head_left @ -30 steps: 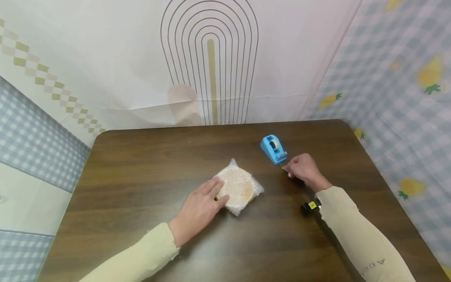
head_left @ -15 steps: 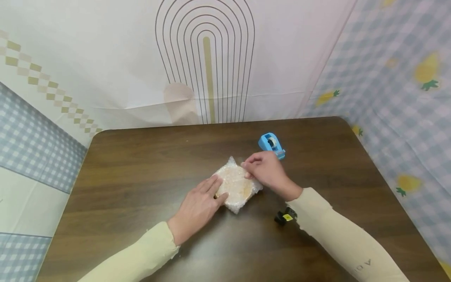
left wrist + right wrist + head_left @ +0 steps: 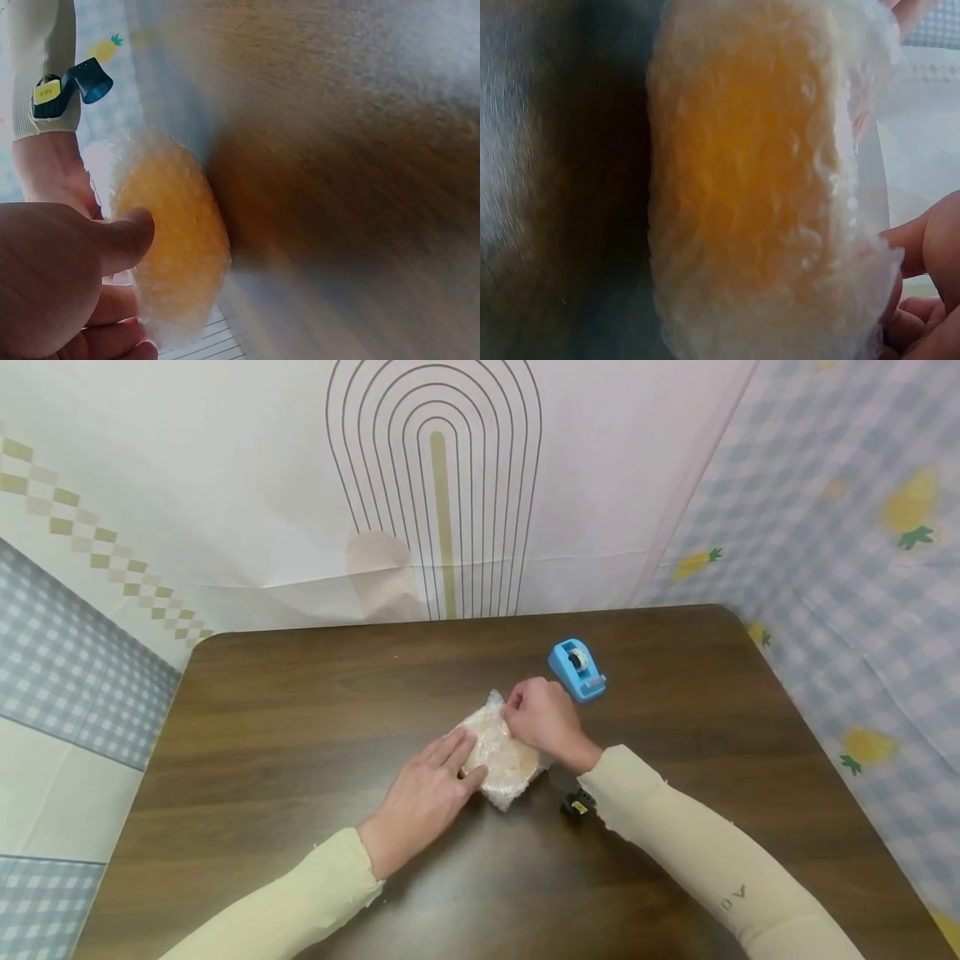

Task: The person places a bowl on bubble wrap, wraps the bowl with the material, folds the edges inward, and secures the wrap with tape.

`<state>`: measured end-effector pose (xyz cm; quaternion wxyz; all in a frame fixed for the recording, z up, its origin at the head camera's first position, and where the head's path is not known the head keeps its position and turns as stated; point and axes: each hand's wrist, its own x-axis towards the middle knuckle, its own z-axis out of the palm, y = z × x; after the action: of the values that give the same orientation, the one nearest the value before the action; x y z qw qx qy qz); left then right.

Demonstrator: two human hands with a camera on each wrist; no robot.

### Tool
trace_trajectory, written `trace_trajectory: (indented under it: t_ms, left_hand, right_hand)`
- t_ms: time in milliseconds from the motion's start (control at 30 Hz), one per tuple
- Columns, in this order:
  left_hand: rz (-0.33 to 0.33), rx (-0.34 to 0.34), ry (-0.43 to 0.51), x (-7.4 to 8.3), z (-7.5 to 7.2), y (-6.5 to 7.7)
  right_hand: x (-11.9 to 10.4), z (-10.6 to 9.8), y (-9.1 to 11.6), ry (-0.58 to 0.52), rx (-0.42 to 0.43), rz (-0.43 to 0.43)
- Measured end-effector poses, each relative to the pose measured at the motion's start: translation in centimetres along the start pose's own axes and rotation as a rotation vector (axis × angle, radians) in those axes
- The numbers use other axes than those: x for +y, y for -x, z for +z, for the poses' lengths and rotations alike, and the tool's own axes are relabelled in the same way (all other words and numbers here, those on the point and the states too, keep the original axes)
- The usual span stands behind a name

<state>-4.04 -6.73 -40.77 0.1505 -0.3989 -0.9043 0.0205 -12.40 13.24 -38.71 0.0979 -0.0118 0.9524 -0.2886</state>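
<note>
A flat round object in bubble wrap (image 3: 501, 758) lies on the table, orange-yellow through the clear film. My left hand (image 3: 427, 793) rests on its left side, fingers stretched over the top; in the left wrist view the thumb (image 3: 127, 240) presses its side. My right hand (image 3: 542, 717) is over the package's upper right edge with curled fingers, which pinch a small piece of clear tape against the wrap; the tape itself is hidden by the fingers. In the right wrist view, those fingertips touch a loose corner of the bubble wrap (image 3: 742, 165).
A blue tape dispenser (image 3: 577, 670) with its roll stands just behind and right of my right hand. The brown wooden table (image 3: 300, 718) ends at a white patterned wall cloth (image 3: 262, 485). A black wrist camera (image 3: 576, 803) hangs under the right wrist.
My right hand has moved left from beside the tape dispenser onto the package, fingers pinched. My left hand has stayed on the wrap, and the package lies where it was.
</note>
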Motion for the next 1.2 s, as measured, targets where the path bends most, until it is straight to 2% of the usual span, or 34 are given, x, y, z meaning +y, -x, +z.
trace_trajectory:
  t_ms: [200,300,367,433,533,633,733,833,967,1100,1200]
  left_hand:
    - [-0.009,-0.014,0.008,0.1,-0.3,-0.1]
    - [-0.016,-0.028,0.014,0.1,-0.4,-0.3]
    - [-0.020,-0.036,0.011,0.1,-0.4,-0.4]
    - [-0.016,-0.044,0.006,0.2,-0.4,-0.4]
    - [-0.007,-0.056,-0.003,0.3,-0.3,-0.2]
    - [0.001,-0.057,-0.009,0.4,-0.2,-0.1]
    - [0.005,-0.042,-0.010,0.5,-0.1,0.0]
    - [0.011,-0.030,-0.009,0.6,0.0,-0.1]
    - [-0.001,-0.020,-0.015,0.5,-0.1,-0.2]
    - [-0.015,-0.018,-0.008,0.4,-0.2,-0.3]
    - [-0.017,-0.020,-0.001,0.3,-0.2,-0.3]
  right_hand:
    - [0.3,-0.2,-0.6,0.077,-0.024,0.065]
    - [0.8,-0.1,-0.8,0.119,-0.043,0.045]
    - [1.3,-0.1,-0.8,0.100,-0.050,0.014]
    - [1.8,-0.1,-0.7,0.043,-0.027,-0.044]
    - [2.7,-0.1,-0.5,-0.028,0.011,-0.220]
    - [3.4,0.0,-0.4,0.051,0.014,-0.404]
    - [3.8,0.3,-0.3,0.186,-0.027,-0.476]
    - [3.8,0.6,-0.4,0.271,-0.064,-0.466]
    - [3.7,0.6,-0.8,0.263,-0.111,-0.439]
    - [4.4,0.2,-1.0,0.090,-0.119,-0.374]
    - [5.5,-0.9,-0.9,-0.061,0.014,-0.308]
